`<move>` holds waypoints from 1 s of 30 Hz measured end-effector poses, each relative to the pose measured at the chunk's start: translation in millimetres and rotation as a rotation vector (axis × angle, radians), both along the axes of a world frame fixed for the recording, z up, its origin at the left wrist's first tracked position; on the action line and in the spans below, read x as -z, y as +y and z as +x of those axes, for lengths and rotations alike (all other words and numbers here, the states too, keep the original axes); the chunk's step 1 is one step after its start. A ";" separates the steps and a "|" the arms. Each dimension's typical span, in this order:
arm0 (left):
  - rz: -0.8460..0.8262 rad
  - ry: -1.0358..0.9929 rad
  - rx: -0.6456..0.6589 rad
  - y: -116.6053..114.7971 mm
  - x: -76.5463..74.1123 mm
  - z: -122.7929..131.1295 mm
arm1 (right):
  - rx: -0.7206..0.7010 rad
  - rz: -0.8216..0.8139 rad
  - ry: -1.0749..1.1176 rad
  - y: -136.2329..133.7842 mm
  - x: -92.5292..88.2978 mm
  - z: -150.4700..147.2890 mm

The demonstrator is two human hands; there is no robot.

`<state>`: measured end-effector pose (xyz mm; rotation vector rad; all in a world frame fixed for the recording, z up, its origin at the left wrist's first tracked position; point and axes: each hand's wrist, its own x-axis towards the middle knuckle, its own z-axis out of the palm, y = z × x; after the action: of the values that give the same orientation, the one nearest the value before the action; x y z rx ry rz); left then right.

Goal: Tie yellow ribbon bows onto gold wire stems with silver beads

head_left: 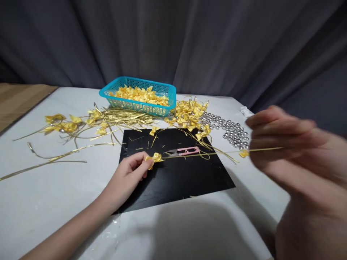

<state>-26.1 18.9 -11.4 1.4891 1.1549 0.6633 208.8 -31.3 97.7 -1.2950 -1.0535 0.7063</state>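
Note:
Pinched between the thumb and fingers of my left hand (135,168) is a yellow ribbon bow (156,157), held above the black mat. From the bow a thin gold cord (217,153) runs taut to the right. My right hand (287,144), raised close to the camera and smeared by motion, is closed with the cord passing through its fingers. Pink-handled thread snips (187,151) lie on the mat behind the cord. A small loop of cord (204,156) shows near their handle.
A blue plastic basket (173,95) of yellow bows stands at the back. In front lies a bundle of gold cords (124,118); finished-looking bows with cords (189,112) are heaped beside it. Silver beads (233,131) spread to the right. The black mat (187,184) covers mid-table.

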 end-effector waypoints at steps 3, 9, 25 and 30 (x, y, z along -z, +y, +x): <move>-0.072 -0.061 -0.005 0.8 -1.4 -2.5 | -0.178 -0.375 0.581 7.6 6.7 -25.2; -0.140 -0.117 0.003 -2.0 -3.1 -2.3 | -0.460 -0.481 0.682 3.1 43.7 -46.8; -0.356 -0.416 0.009 -15.1 -1.7 2.6 | -0.407 -0.160 -0.013 4.2 70.3 -69.9; -0.232 -0.242 0.013 -14.8 -1.6 3.7 | -0.337 -0.099 -0.162 -0.4 70.8 -70.4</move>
<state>-22.4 4.2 -9.8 1.1852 0.9976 0.6571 138.5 -31.7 26.9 -1.2886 -1.4033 0.9275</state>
